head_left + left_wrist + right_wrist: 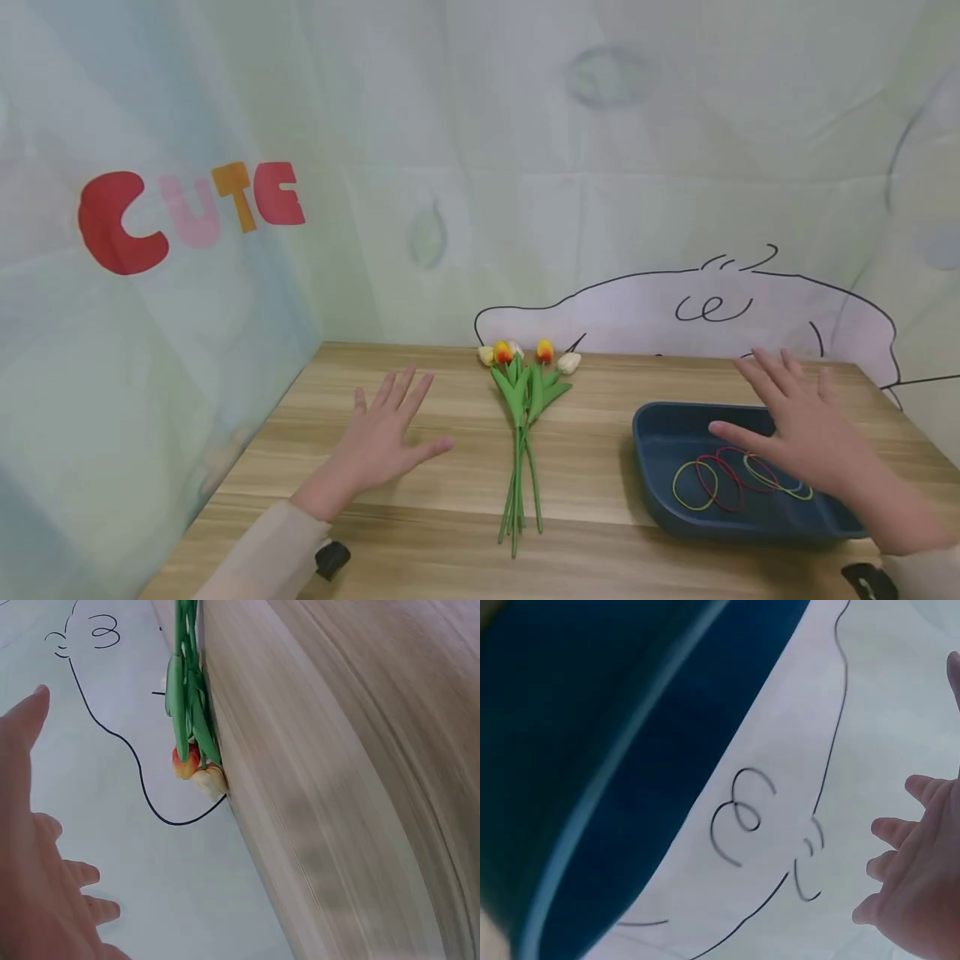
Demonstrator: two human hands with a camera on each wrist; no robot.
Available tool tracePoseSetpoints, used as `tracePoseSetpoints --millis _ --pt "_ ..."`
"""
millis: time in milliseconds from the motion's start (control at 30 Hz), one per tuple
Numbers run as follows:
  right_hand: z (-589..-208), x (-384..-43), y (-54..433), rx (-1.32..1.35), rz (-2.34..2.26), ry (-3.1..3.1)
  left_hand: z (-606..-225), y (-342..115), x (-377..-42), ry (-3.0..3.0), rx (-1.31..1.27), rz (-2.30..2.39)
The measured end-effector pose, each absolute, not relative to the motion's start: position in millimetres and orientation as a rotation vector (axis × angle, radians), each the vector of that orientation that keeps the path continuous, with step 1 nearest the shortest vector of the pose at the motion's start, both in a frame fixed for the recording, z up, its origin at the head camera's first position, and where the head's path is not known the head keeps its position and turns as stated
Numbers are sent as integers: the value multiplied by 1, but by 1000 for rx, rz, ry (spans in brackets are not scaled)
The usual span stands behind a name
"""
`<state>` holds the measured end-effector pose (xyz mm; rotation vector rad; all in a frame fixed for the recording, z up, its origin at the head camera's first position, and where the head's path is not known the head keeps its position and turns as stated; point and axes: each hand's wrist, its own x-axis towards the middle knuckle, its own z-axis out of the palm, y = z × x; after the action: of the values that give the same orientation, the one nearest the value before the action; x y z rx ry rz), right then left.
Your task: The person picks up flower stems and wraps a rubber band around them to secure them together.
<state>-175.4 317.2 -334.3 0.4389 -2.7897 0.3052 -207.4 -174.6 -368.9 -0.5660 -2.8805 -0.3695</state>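
Note:
Both hands are held up over the table with fingers spread and nothing in them. In the head view the left hand (pixel 378 446) is to the left of a bunch of tulips (pixel 519 442). Their stems cross and point toward the person, with orange-red, yellow and white blooms at the far end. The right hand (pixel 813 425) hovers above the right side of a dark blue tray (pixel 652 492), overlapping its back rim in this view. Inside the tray lie several thin loops like rubber bands (pixel 696 486), coloured yellow, red and pale blue. The right wrist view has the tray wall (pixel 675 757) close up beside the spread fingers.
The wood-grain table (pixel 420 533) meets a printed cloth backdrop (pixel 450 208) at its back edge and left side. Coloured letters (pixel 123 223) are on the backdrop's left part. A dark band (pixel 332 558) sits at the left wrist.

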Motion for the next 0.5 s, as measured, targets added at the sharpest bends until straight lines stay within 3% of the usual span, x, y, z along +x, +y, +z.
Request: tracePoseSetpoints --millis 500 --pt "-323 -187 259 551 496 -2758 -363 -156 -210 -2873 -588 -769"
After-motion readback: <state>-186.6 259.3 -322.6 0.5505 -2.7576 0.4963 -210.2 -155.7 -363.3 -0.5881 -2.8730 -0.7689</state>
